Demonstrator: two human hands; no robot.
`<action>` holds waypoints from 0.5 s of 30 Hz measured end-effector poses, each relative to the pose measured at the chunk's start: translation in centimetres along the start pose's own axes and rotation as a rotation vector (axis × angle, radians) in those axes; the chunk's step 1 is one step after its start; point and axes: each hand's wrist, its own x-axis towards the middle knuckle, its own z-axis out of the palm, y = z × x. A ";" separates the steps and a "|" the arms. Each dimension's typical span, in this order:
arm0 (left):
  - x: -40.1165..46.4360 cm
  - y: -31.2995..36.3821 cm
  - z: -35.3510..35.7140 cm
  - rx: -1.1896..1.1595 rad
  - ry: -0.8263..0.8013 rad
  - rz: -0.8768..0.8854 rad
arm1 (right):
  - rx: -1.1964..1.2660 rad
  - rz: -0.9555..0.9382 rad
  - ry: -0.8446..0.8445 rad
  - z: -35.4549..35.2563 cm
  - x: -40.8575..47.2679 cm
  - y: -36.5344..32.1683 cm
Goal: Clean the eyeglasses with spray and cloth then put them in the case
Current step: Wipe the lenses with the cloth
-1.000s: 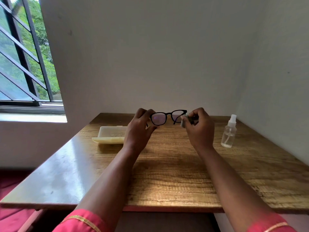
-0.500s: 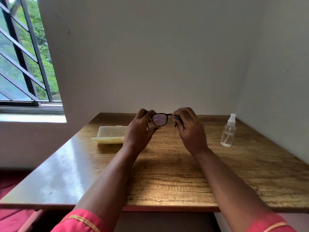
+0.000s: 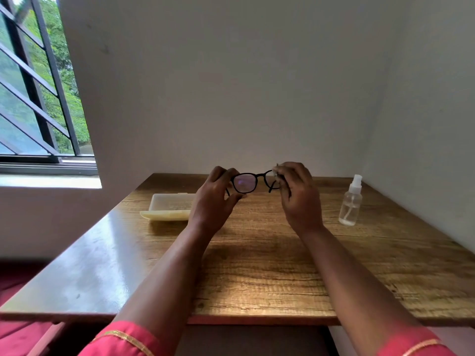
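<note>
Black-framed eyeglasses (image 3: 244,182) are held up above the far middle of the wooden table (image 3: 257,265). My left hand (image 3: 214,201) grips their left end. My right hand (image 3: 298,194) pinches a small pale cloth (image 3: 275,173) over the right lens, so most of that lens is hidden. An open cream glasses case (image 3: 168,208) lies on the table to the left of my left hand. To the right of my right hand, a clear spray bottle (image 3: 350,201) with a white nozzle stands upright.
The table sits in a corner, with white walls behind it and to its right. A barred window (image 3: 38,86) is at the left. The table's near edge runs across the bottom, above red clothing.
My right hand slid the cloth left across the right lens, then back out toward its outer edge. The left hand stayed on the frame. Case and bottle did not move.
</note>
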 end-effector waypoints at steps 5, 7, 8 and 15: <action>0.0 0.0 0.0 0.006 0.003 -0.005 | -0.022 -0.142 -0.104 0.4 -0.1 -1.7; 0.0 0.0 0.0 0.004 0.006 -0.008 | -0.014 -0.131 -0.089 0.4 -0.1 -1.7; 0.0 0.0 0.0 0.005 0.004 -0.008 | -0.001 -0.101 -0.065 0.5 0.0 -1.5; 0.0 0.1 -0.1 -0.006 0.015 -0.011 | -0.031 0.112 0.092 -0.1 0.2 0.7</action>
